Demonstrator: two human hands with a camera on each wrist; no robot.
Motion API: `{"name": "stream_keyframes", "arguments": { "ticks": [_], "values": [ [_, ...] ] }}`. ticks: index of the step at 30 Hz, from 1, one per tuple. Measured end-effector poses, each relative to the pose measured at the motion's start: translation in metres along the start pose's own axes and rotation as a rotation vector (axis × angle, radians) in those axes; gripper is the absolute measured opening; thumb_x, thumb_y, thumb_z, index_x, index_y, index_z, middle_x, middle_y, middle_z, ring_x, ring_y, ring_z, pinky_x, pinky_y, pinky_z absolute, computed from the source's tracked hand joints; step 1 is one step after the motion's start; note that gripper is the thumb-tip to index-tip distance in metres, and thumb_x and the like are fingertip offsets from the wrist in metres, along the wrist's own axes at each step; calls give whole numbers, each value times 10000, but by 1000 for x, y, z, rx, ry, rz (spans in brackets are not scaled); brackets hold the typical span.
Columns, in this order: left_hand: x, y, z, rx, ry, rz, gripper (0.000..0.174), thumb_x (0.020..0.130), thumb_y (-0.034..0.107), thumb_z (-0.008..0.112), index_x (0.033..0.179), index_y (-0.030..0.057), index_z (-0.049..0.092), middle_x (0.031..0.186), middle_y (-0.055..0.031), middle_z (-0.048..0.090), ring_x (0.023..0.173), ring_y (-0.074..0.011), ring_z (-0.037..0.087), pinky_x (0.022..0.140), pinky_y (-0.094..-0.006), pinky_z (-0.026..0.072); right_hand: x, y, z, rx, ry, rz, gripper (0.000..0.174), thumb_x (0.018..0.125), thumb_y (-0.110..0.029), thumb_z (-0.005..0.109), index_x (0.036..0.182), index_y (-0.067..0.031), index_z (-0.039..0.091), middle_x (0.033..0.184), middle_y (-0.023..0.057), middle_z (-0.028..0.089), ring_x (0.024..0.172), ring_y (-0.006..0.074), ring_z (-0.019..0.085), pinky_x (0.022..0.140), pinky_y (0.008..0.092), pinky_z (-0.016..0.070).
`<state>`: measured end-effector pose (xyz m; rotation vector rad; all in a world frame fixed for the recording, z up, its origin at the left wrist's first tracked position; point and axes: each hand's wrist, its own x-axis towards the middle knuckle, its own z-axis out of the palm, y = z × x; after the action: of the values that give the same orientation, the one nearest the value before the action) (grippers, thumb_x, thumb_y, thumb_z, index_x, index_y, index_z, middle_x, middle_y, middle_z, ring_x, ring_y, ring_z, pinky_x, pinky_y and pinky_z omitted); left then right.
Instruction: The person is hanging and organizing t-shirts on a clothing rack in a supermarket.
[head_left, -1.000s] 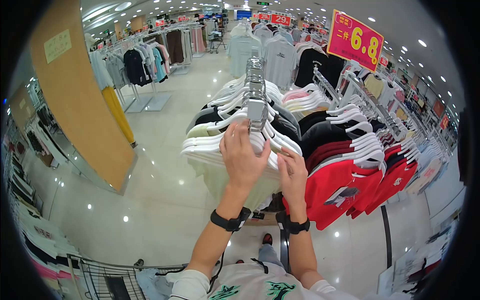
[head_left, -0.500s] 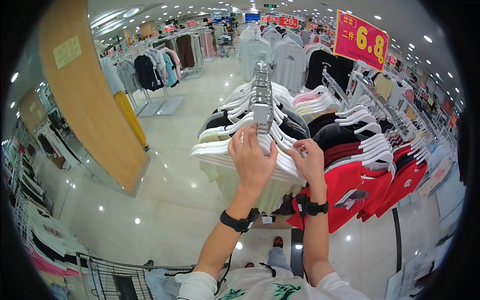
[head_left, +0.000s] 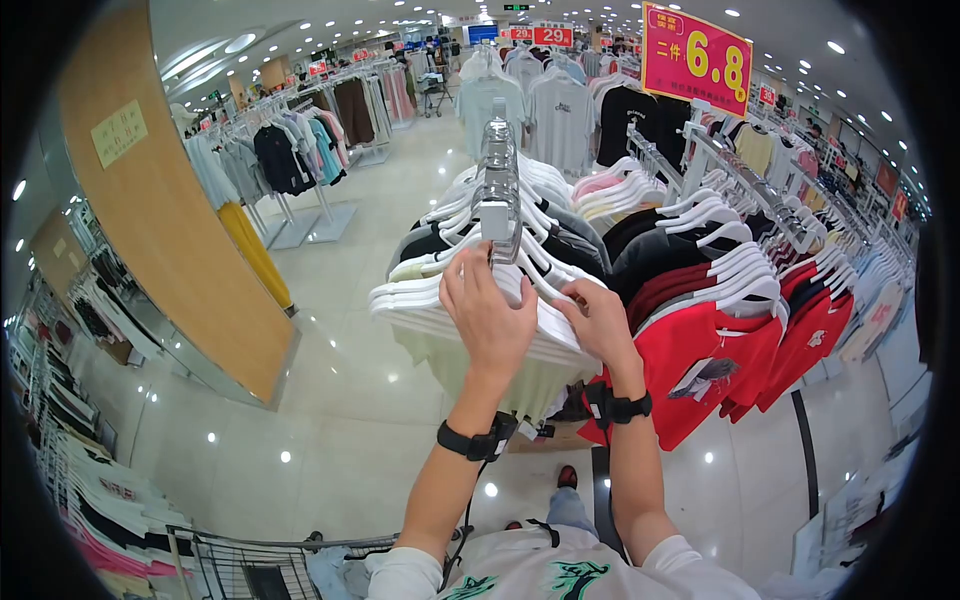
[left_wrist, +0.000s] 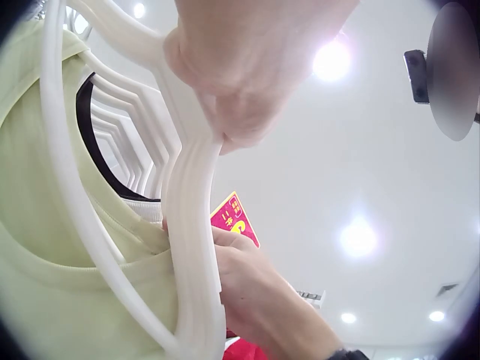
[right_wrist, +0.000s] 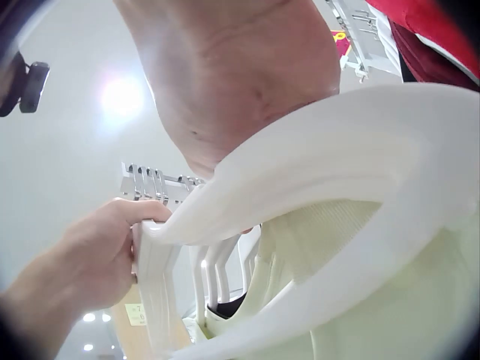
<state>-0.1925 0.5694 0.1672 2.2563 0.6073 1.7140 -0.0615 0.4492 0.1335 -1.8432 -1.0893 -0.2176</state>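
At the front end of a metal rail point(head_left: 495, 215), white hangers point(head_left: 405, 300) hang in a tight bunch with pale green shirts point(head_left: 445, 360) on them. My left hand point(head_left: 490, 315) grips the bunch near the hooks; in the right wrist view that hand point(right_wrist: 97, 255) has its thumb over the near edge of the hangers point(right_wrist: 154, 262). Lower on the right arms of the bunch, my right hand point(head_left: 605, 325) pinches the hangers. The left wrist view shows the right hand point(left_wrist: 255, 281) against the stacked hanger arms point(left_wrist: 191, 225), its fingertips partly hidden behind them.
Red shirts point(head_left: 690, 370) hang on a parallel rack close on the right, under a price sign point(head_left: 697, 55). A wooden pillar point(head_left: 200, 230) stands left. Black and grey shirts point(head_left: 560, 250) hang farther along my rail. A wire cart point(head_left: 270, 560) is at lower left.
The right hand's fingers have bent inward onto the hangers, where earlier they were straighter and more upright. The left hand keeps its place near the hooks. The head view has shifted slightly.
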Motion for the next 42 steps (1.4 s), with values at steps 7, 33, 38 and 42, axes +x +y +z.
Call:
{"name": "stream_keyframes", "arguments": {
  "ticks": [7, 33, 38, 42],
  "values": [
    [2, -3, -4, -48, -21, 0, 684, 745, 152, 803, 1350, 26, 511, 1283, -147, 587, 1266, -347, 490, 1078, -508, 336, -10, -13, -8, -19, 167, -83, 174, 928, -171, 711, 1008, -25, 661, 912, 182, 689, 846, 369, 679, 745, 409, 521],
    [-1, -11, 9, -71, 27, 41, 674, 760, 158, 807, 1351, 23, 512, 1283, -184, 568, 1277, -360, 481, 1085, -510, 334, -239, 38, -270, 31, 534, 294, 207, 885, -173, 733, 859, -17, 600, 803, -20, 544, 768, 78, 517, 726, 238, 391],
    [0, -10, 8, -42, 30, 66, 663, 779, 226, 831, 1330, 11, 530, 1268, -168, 585, 1255, -343, 498, 1063, -505, 353, -263, 44, -266, 85, 535, 315, 254, 835, -200, 764, 858, -9, 599, 785, -17, 520, 752, 94, 510, 716, 238, 384],
    [-3, -8, 10, -63, 14, 49, 729, 780, 362, 873, 1319, 0, 543, 1246, -159, 602, 1210, -328, 515, 1034, -497, 378, -250, 35, -239, 157, 267, 410, 299, 705, -206, 803, 773, 7, 605, 749, 22, 563, 737, 123, 554, 701, 265, 445]
  ]
}}
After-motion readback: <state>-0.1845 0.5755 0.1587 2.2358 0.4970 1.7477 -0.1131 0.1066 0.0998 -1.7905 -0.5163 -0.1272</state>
